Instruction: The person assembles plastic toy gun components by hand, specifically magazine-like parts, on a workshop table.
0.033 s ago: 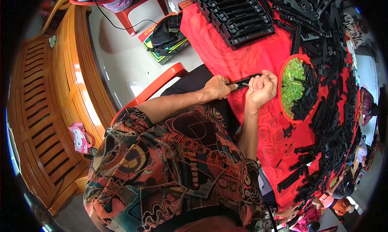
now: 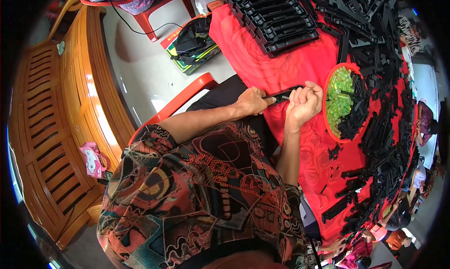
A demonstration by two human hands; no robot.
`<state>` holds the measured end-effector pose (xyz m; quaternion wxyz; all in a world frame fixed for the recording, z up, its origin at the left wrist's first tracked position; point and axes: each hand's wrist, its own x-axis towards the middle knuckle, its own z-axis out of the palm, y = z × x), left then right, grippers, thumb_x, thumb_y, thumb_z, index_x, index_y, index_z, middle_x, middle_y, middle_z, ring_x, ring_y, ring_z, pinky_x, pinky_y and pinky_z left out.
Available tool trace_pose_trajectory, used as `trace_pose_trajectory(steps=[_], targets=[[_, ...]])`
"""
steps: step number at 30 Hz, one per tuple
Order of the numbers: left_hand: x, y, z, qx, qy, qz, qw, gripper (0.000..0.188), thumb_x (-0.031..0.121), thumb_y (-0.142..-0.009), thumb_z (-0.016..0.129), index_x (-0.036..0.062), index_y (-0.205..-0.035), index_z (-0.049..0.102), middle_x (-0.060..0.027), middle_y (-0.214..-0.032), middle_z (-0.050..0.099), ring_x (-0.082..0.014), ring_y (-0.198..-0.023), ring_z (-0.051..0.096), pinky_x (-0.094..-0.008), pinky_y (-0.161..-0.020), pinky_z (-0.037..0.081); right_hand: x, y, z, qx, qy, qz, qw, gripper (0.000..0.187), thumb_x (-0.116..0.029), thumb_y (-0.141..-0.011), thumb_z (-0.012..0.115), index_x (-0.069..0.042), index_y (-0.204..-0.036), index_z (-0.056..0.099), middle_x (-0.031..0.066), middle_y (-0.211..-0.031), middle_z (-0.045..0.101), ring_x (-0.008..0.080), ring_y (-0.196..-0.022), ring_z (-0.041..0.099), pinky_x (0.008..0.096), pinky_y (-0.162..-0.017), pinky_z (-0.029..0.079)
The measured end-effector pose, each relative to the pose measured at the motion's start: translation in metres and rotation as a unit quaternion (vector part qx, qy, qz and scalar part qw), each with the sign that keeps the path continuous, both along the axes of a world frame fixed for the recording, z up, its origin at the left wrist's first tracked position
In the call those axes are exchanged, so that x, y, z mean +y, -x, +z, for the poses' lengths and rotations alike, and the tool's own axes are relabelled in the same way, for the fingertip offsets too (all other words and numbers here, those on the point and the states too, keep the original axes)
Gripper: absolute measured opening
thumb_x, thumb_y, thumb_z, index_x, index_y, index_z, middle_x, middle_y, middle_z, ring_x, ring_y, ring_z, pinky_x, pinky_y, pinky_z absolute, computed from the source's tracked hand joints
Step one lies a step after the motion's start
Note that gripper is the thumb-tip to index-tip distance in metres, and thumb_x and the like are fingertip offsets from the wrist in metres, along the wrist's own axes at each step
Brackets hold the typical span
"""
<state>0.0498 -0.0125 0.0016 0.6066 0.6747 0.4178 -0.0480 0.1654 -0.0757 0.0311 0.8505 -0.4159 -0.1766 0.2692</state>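
Between my two hands is a long, narrow black plastic part (image 2: 282, 97), held over the near edge of the red-covered table. My left hand (image 2: 252, 101) is closed round its left end, thumb pointing along it. The fingers of my right hand (image 2: 303, 104) are curled tightly over its right end and hide that end. Just right of my right hand stands an orange-red round basin (image 2: 326, 116). Light-green translucent pieces (image 2: 339, 98) fill its left side and small black pieces (image 2: 355, 112) its right.
Black plastic parts (image 2: 269, 18) lie in a neat row at the far end of the red tablecloth (image 2: 318, 175). Loose black parts (image 2: 384, 137) are heaped along the right. A red chair (image 2: 187, 90) and a wooden bench (image 2: 56, 137) are at left. Other people sit at far right.
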Motion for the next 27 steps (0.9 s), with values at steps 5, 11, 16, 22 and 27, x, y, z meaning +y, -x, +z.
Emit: trace_pose_trajectory(steps=[5, 11, 16, 22, 27], targets=[[0.0, 0.0, 0.001, 0.003, 0.002, -0.005, 1.0, 0.041, 0.039, -0.082, 0.058, 0.0014, -0.065, 0.059, -0.0072, -0.05, 0.057, -0.0155, -0.045, 0.056, -0.0299, -0.048, 0.047, 0.001, 0.006, 0.004, -0.011, -0.003, 0.041, 0.999, 0.015, -0.004, -0.083, 0.037, 0.004, -0.088, 0.048, -0.0022, -0.05, 0.028, 0.0046, -0.037, 0.023, 0.0204, -0.034, 0.021], [0.0, 0.0, -0.002, -0.01, 0.007, 0.004, 1.0, 0.041, 0.038, -0.082, 0.057, 0.0013, -0.064, 0.059, -0.0071, -0.051, 0.057, -0.0158, -0.044, 0.056, -0.0307, -0.047, 0.047, 0.001, 0.008, -0.002, -0.024, 0.016, 0.042, 0.999, 0.015, -0.003, -0.083, 0.036, 0.004, -0.089, 0.049, -0.0028, -0.051, 0.028, 0.004, -0.038, 0.022, 0.0206, -0.034, 0.021], [-0.001, 0.0, -0.001, -0.007, -0.001, 0.006, 1.0, 0.042, 0.039, -0.082, 0.057, 0.0009, -0.064, 0.058, -0.0077, -0.05, 0.057, -0.0167, -0.044, 0.056, -0.0314, -0.047, 0.046, 0.002, 0.008, 0.001, -0.034, 0.025, 0.041, 0.998, 0.016, -0.003, -0.082, 0.036, 0.004, -0.088, 0.049, -0.003, -0.051, 0.028, 0.0039, -0.038, 0.023, 0.0206, -0.034, 0.021], [0.0, -0.002, 0.003, 0.013, 0.023, 0.005, 1.0, 0.044, 0.04, -0.082, 0.056, 0.0016, -0.06, 0.058, -0.0084, -0.05, 0.057, -0.0168, -0.044, 0.056, -0.0311, -0.047, 0.046, 0.004, 0.008, -0.004, -0.065, 0.054, 0.032, 0.996, 0.015, -0.004, -0.082, 0.037, 0.004, -0.086, 0.05, -0.0029, -0.051, 0.03, 0.0038, -0.038, 0.023, 0.0205, -0.034, 0.021], [0.004, -0.005, 0.01, 0.022, 0.067, 0.009, 0.997, 0.043, 0.036, -0.083, 0.057, 0.0003, -0.06, 0.056, -0.0062, -0.05, 0.054, -0.0138, -0.039, 0.05, -0.028, -0.04, 0.042, 0.009, 0.003, -0.006, -0.034, 0.075, 0.012, 0.997, 0.015, -0.004, -0.08, 0.037, 0.003, -0.083, 0.05, -0.0027, -0.051, 0.029, 0.0045, -0.037, 0.024, 0.0209, -0.033, 0.022]])
